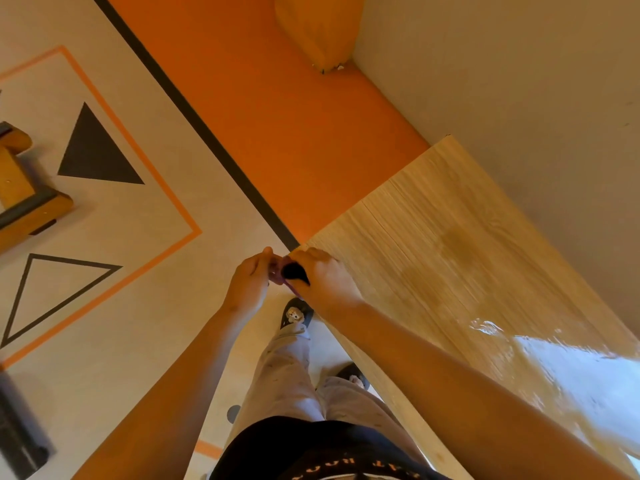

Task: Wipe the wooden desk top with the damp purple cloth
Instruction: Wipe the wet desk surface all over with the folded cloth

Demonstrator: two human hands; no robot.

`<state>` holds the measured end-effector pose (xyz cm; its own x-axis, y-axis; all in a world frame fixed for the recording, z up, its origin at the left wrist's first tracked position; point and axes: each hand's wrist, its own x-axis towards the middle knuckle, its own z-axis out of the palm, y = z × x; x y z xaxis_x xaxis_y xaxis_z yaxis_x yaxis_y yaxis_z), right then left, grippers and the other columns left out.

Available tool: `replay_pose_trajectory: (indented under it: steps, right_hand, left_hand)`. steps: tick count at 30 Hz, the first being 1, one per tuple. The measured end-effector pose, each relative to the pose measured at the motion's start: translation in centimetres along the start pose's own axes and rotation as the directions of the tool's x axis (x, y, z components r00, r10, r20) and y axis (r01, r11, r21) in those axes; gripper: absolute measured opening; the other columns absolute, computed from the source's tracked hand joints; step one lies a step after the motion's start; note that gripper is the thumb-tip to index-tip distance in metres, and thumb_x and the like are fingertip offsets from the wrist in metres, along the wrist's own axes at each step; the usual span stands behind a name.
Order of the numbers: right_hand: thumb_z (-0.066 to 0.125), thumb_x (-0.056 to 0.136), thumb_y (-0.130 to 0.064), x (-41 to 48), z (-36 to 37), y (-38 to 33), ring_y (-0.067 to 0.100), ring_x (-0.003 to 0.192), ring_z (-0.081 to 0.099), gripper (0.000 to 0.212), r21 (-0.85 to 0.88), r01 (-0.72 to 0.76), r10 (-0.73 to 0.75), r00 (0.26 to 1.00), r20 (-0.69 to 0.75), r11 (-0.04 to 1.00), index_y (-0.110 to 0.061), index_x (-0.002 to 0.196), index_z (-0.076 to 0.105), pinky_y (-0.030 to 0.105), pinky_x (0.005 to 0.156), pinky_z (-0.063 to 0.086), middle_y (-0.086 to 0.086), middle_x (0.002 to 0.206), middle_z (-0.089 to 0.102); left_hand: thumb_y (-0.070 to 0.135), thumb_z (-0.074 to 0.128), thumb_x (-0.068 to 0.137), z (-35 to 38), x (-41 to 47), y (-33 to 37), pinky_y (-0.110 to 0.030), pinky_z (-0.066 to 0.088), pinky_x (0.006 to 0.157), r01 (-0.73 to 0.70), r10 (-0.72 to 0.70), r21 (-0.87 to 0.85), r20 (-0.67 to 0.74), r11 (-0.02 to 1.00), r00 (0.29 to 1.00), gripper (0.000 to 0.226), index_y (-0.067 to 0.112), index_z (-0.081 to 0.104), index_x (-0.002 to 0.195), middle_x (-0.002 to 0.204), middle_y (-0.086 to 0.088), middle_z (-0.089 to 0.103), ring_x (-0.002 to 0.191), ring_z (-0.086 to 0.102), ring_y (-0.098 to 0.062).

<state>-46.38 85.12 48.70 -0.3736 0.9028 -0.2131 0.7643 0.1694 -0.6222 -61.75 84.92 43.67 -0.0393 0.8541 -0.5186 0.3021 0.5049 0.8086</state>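
Observation:
The wooden desk top [467, 244] runs from the lower right up toward the wall, with wet streaks and a glossy patch near the lower right. At its near left corner my two hands meet. My right hand [322, 278] grips a bunched purple cloth [289, 277], of which only a small dark and purple part shows between the hands. My left hand [251, 282] pinches the same cloth from the left side, just off the desk's edge. Most of the cloth is hidden by my fingers.
The floor [138, 306] is beige with orange and black lines and triangles. A wooden furniture leg [24, 199] stands at the left. An orange cushion [322, 29] leans in the corner by the wall [519, 81]. My legs and slippers are below the hands.

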Motion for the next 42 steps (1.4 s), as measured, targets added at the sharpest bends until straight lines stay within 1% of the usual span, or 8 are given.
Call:
replay_pose_trajectory:
  steps: [5, 9, 12, 18, 23, 28, 36, 42]
  right_hand:
    - [0.057, 0.091, -0.019, -2.0, -5.9, 5.3, 0.011, 0.085, 0.058, 0.010, 0.032, -0.176, 0.178, 0.980, -0.087, 0.984, -0.024, 0.096, 0.064, 0.020, 0.069, 0.049, -0.008, 0.098, 0.059]
    - [0.059, 0.087, -0.010, -1.2, -9.3, 9.4, 0.012, 0.084, 0.054, 0.016, -0.010, -0.378, 0.361, 0.890, -0.278, 0.926, -0.015, 0.102, 0.064, 0.022, 0.067, 0.042, -0.006, 0.098, 0.058]
    - [0.058, 0.086, -0.017, -1.8, -5.9, 7.9, 0.019, 0.089, 0.062, 0.018, 0.043, -0.300, 0.301, 0.920, -0.250, 0.953, -0.021, 0.103, 0.064, 0.037, 0.073, 0.056, 0.000, 0.103, 0.064]
    - [0.062, 0.086, -0.026, -5.7, 0.0, 2.0, 0.022, 0.094, 0.059, 0.023, 0.037, -0.083, 0.084, 0.995, -0.047, 0.996, -0.023, 0.109, 0.065, 0.040, 0.073, 0.054, 0.002, 0.098, 0.064]
    - [0.059, 0.089, -0.016, -4.5, -4.5, 6.4, 0.008, 0.076, 0.062, 0.016, 0.138, -0.184, 0.198, 0.975, -0.101, 0.973, -0.028, 0.098, 0.065, 0.031, 0.068, 0.057, -0.007, 0.096, 0.063]
    - [0.057, 0.090, -0.017, -2.4, -7.8, 9.6, 0.017, 0.076, 0.063, 0.012, 0.058, -0.325, 0.330, 0.916, -0.227, 0.944, -0.020, 0.099, 0.065, 0.033, 0.065, 0.057, -0.003, 0.099, 0.062]
    - [0.062, 0.085, -0.023, -7.2, -0.2, 3.2, 0.020, 0.094, 0.059, 0.021, 0.049, -0.096, 0.098, 0.994, -0.042, 0.994, -0.024, 0.105, 0.066, 0.039, 0.072, 0.053, 0.001, 0.098, 0.064]
    - [0.058, 0.088, -0.024, -6.9, -5.0, 6.4, 0.015, 0.089, 0.060, 0.012, 0.083, -0.162, 0.170, 0.980, -0.100, 0.983, -0.023, 0.097, 0.065, 0.035, 0.075, 0.054, -0.005, 0.097, 0.063]
  left_hand:
    - [0.028, 0.036, 0.103, 2.1, 0.6, 2.7, -0.038, 0.045, 0.071, -0.119, 0.125, 0.100, -0.061, 0.988, 0.990, 0.035, 0.009, 0.065, 0.094, 0.090, -0.012, 0.065, 0.084, 0.058, -0.024]
    - [0.033, 0.037, 0.103, 4.1, 2.0, 4.2, -0.030, 0.035, 0.055, -0.223, 0.230, 0.279, 0.005, 0.934, 0.973, 0.035, 0.014, 0.054, 0.080, 0.064, -0.005, 0.051, 0.059, 0.050, -0.021]
    - [0.032, 0.035, 0.103, 4.5, 2.3, 3.6, -0.027, 0.027, 0.048, -0.246, 0.282, 0.443, -0.015, 0.862, 0.959, 0.041, 0.025, 0.041, 0.063, 0.054, 0.002, 0.044, 0.048, 0.044, -0.016]
    - [0.031, 0.038, 0.103, 4.7, 2.3, 3.5, -0.029, 0.020, 0.044, -0.259, 0.327, 0.486, -0.059, 0.835, 0.943, 0.046, 0.027, 0.034, 0.057, 0.047, 0.003, 0.037, 0.042, 0.036, -0.017]
    - [0.032, 0.034, 0.104, 4.9, 2.1, 3.9, -0.029, 0.023, 0.046, -0.264, 0.334, 0.520, -0.044, 0.812, 0.942, 0.045, 0.028, 0.035, 0.059, 0.049, 0.004, 0.038, 0.044, 0.039, -0.014]
    - [0.032, 0.033, 0.104, 4.9, 2.0, 3.7, -0.027, 0.025, 0.045, -0.279, 0.358, 0.541, -0.044, 0.794, 0.933, 0.044, 0.029, 0.035, 0.060, 0.048, 0.004, 0.038, 0.042, 0.040, -0.015]
    - [0.033, 0.035, 0.103, 4.9, 2.1, 3.6, -0.028, 0.019, 0.044, -0.266, 0.359, 0.553, -0.065, 0.789, 0.931, 0.045, 0.025, 0.035, 0.059, 0.048, 0.004, 0.038, 0.044, 0.037, -0.017]
    - [0.034, 0.035, 0.103, 4.5, 2.4, 3.8, -0.030, 0.030, 0.047, -0.248, 0.306, 0.538, -0.020, 0.806, 0.952, 0.038, 0.019, 0.049, 0.072, 0.057, 0.001, 0.048, 0.052, 0.048, -0.021]
